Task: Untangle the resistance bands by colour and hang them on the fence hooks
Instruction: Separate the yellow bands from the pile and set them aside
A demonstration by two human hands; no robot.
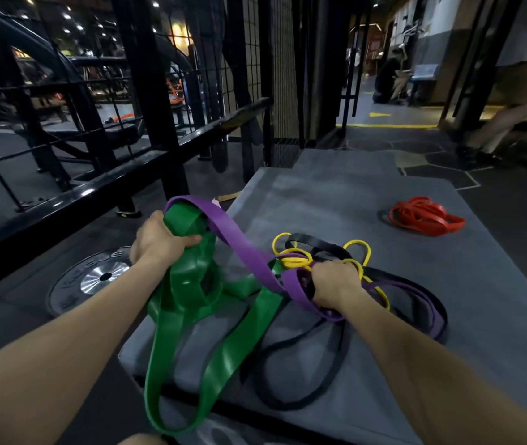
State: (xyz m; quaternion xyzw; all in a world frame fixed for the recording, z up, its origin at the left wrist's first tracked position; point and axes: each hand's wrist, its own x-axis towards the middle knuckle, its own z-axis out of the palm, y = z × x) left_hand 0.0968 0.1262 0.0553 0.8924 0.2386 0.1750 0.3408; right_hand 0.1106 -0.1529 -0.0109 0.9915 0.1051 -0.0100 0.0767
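Lying on grey mat (336, 194), bands (320, 284), fence (146, 91)

Green bands (191, 316) lifted, purple (239, 248), yellow (294, 261), black (304, 374) tangled, red (426, 216) apart

A dim gym room with a dark rubber floor (496, 200) marked by yellow lines (387, 125). A grey padded mat (336, 194) lies in the middle. Left stands a black metal railing (95, 184), beside a round steel weight plate (92, 281).
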